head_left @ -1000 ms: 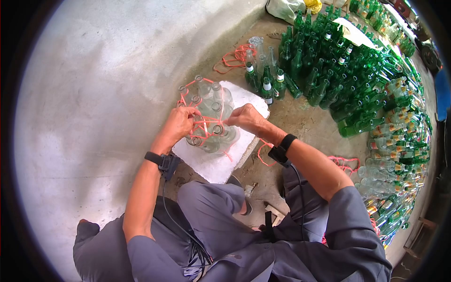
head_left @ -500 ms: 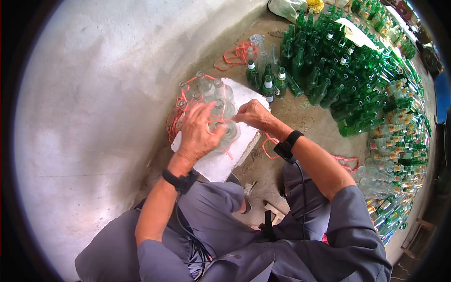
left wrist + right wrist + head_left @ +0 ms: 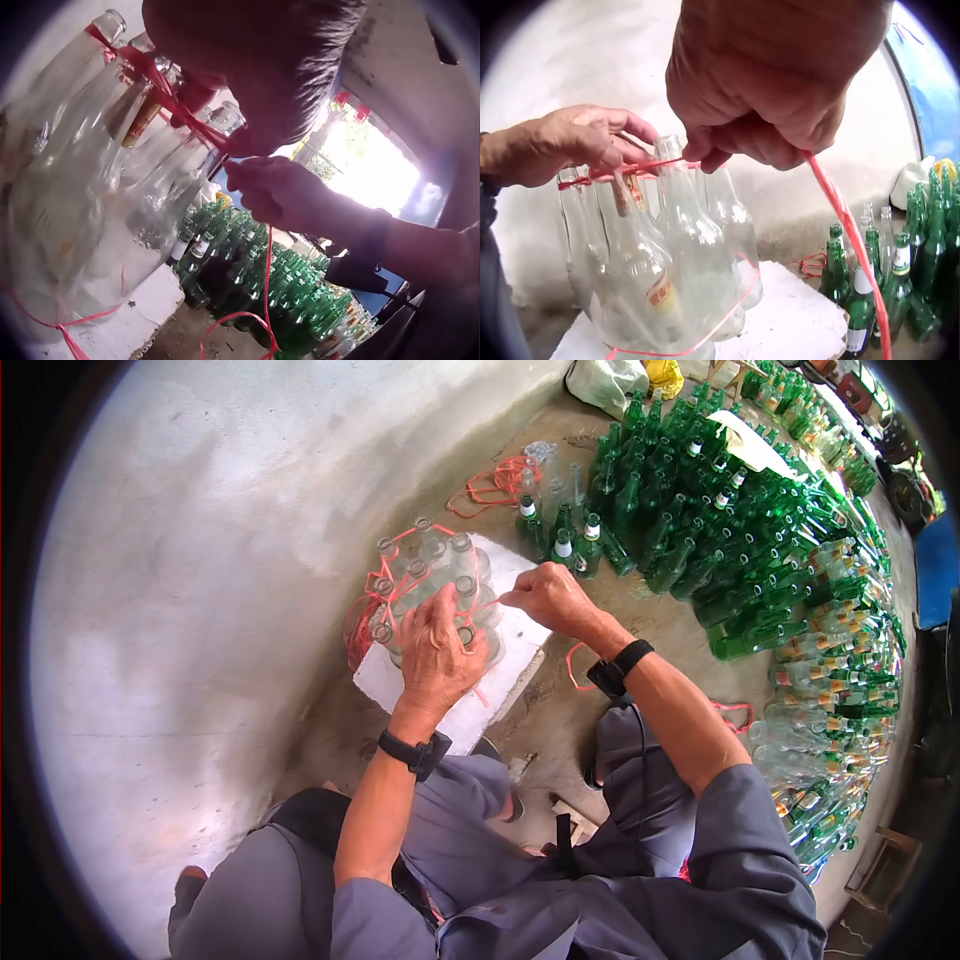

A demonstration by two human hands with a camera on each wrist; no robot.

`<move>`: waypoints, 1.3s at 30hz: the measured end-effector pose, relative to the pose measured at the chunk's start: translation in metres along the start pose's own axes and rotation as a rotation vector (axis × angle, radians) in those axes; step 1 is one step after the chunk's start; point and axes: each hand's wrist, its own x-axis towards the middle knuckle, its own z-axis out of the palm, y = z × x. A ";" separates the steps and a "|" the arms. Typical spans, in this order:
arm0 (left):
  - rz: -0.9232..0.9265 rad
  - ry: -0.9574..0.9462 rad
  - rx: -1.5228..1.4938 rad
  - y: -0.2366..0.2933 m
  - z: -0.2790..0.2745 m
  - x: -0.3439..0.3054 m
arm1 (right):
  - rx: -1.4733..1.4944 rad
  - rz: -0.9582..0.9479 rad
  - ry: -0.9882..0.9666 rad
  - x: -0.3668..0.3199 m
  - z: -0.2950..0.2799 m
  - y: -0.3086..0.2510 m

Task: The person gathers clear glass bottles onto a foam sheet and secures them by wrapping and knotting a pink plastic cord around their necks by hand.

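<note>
Clear glass bottles (image 3: 465, 560) stand in a bundle on a white slab (image 3: 525, 560), with red string (image 3: 727, 319) around their lower bodies and more at the necks. My left hand (image 3: 438, 650) is over the near side of the bundle; in the right wrist view the left hand (image 3: 570, 142) pinches the neck string between thumb and bent fingers. To its right, my right hand (image 3: 550, 598) grips the string's other part, pulled straight from a bottle neck. A thicker red strand (image 3: 847, 225) hangs from below the right hand (image 3: 765, 90).
Many green bottles (image 3: 690, 510) cover the floor to the right, with clear ones (image 3: 790, 735) lying nearer. Loose red string (image 3: 495, 482) lies behind the slab. A grey wall (image 3: 200, 560) rises at left; a pale sack (image 3: 608, 382) sits at the back.
My left hand has moved right and nearer the body, across the near bottles. My right hand has shifted slightly right and up, drawing the string out from the necks.
</note>
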 end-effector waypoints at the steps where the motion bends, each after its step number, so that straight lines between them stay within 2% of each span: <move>1: 0.006 0.014 0.016 0.000 0.000 -0.001 | -0.095 -0.068 0.031 0.000 -0.005 -0.008; 2: 0.010 0.027 0.032 0.000 0.001 -0.001 | -0.130 -0.161 0.065 0.000 -0.007 -0.012; 3: 0.006 0.032 0.025 0.000 0.002 -0.001 | -0.138 -0.162 0.061 0.000 -0.011 -0.016; 5: -0.017 0.034 0.009 -0.001 0.003 -0.001 | -0.372 -0.380 0.127 0.005 -0.019 -0.024; 7: -0.028 0.040 0.006 0.000 0.003 -0.001 | -0.402 -0.439 0.104 0.015 -0.027 -0.035; 10: -0.037 0.051 -0.008 0.000 0.001 -0.001 | -0.611 -0.679 -0.007 0.028 -0.039 -0.061; 11: -0.028 0.056 -0.019 0.000 0.000 -0.001 | -0.616 -0.679 -0.012 0.034 -0.037 -0.069; 13: -0.049 0.046 -0.048 0.001 -0.001 -0.001 | -0.702 -0.827 -0.034 0.049 -0.029 -0.081; 17: -0.066 0.035 -0.074 0.001 0.000 0.000 | -0.654 -0.867 -0.040 0.079 -0.003 -0.082; 19: -0.087 0.025 -0.094 0.002 -0.002 0.001 | -0.619 -0.802 -0.057 0.087 0.004 -0.077; 21: -0.111 0.015 -0.113 0.004 -0.004 0.002 | -0.528 -0.427 -0.100 0.092 0.008 -0.071; 22: -0.093 0.040 -0.130 0.004 -0.005 0.002 | -0.524 -0.344 -0.115 0.094 0.011 -0.068; 23: -0.074 0.065 -0.145 0.003 -0.005 0.003 | -0.526 -0.341 -0.116 0.094 0.013 -0.064; 25: -0.069 0.081 -0.115 0.002 -0.003 0.002 | -0.348 -0.201 -0.033 0.088 0.020 -0.058; 28: -0.068 0.093 -0.097 0.002 -0.002 0.002 | -0.284 -0.079 0.045 0.074 0.019 -0.044; 29: -0.074 0.091 -0.107 0.003 -0.003 0.003 | -0.287 -0.079 0.041 0.071 0.015 -0.039; 31: -0.069 0.086 -0.095 0.005 -0.006 0.004 | -0.057 0.106 -0.030 0.065 0.008 -0.027; 39: -0.057 0.036 -0.066 0.001 -0.005 0.003 | 0.345 0.086 -0.080 0.055 0.028 0.010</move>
